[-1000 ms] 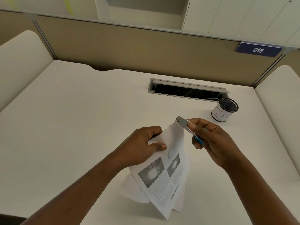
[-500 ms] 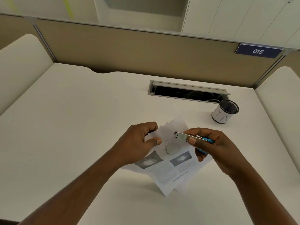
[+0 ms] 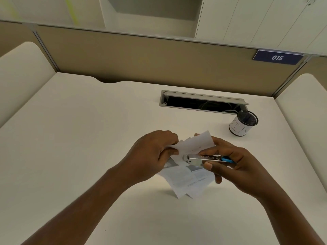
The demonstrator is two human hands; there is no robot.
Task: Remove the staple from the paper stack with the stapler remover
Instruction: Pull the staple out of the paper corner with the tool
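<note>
A printed paper stack is held a little above the white desk, its top corner curled upward. My left hand pinches the stack near that corner. My right hand grips the staple remover, a flat metal tool with a blue handle end. Its metal tip points left and rests against the paper close to my left thumb. The staple itself is too small to make out.
A black mesh cup with a white label stands on the desk at the back right. An open cable slot lies behind the hands. Partition panels enclose the desk at the back and on both sides.
The paper stack has come down from hanging upright to lying flatter. My right hand has lowered the staple remover and moved its tip left onto the paper near my left thumb.
</note>
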